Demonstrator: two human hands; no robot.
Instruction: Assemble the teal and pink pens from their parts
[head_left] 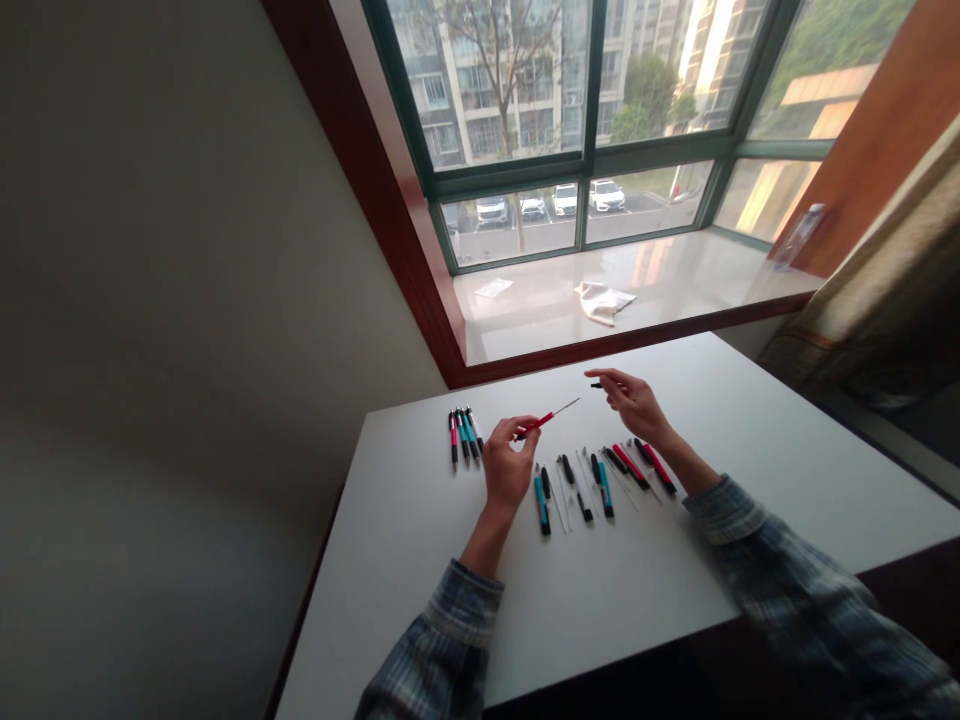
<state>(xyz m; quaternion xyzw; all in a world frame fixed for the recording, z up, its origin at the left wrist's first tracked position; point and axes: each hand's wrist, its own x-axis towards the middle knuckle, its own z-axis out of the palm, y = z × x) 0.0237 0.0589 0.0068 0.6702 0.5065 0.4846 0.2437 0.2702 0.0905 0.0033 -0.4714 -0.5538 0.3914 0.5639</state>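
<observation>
Between thumb and fingers, my left hand [511, 455] grips a red pen barrel [541, 421], tilted up to the right, with a thin refill [567, 406] sticking out of its end. My right hand [634, 405] is raised to the right of the refill tip, apart from it. Its fingers pinch a small black pen part [596, 385], and the index finger points left. Below both hands lie pen parts in a row: teal barrels [541, 500], red barrels [631, 466], black pieces [568, 468] and thin refills [560, 507]. Several whole pens [464, 437] lie side by side left of my left hand.
A white table [420, 560] carries everything and meets a wall [187, 300] on the left. Behind it, the window sill [525, 325] holds a crumpled white wrapper [602, 302], a flat white paper [493, 288] and a clear bottle [799, 238]. A curtain [862, 270] hangs at right.
</observation>
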